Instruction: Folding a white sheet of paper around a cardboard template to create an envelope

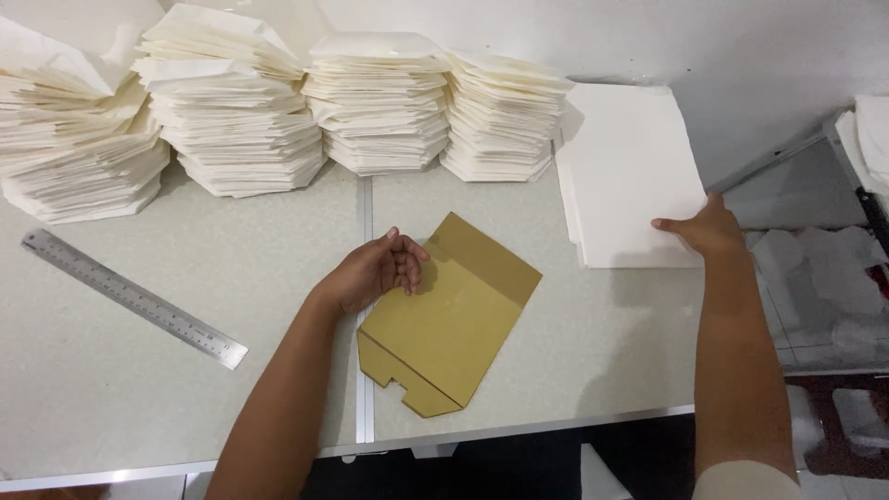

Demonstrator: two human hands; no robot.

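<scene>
Loosely curled, my left grip (380,270) rests on the brown cardboard template (449,315) lying flat on the desk (185,389); right of it, my right grip (706,229), arm outstretched, presses flat on the white paper stack (625,167).

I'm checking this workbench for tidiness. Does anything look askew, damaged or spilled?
Nothing looks damaged or spilled. The brown cardboard template lies at an angle under the left hand, and the steel ruler sits diagonally. The far-left folded paper stack leans unevenly. The right hand rests on the flat white sheets.
</scene>
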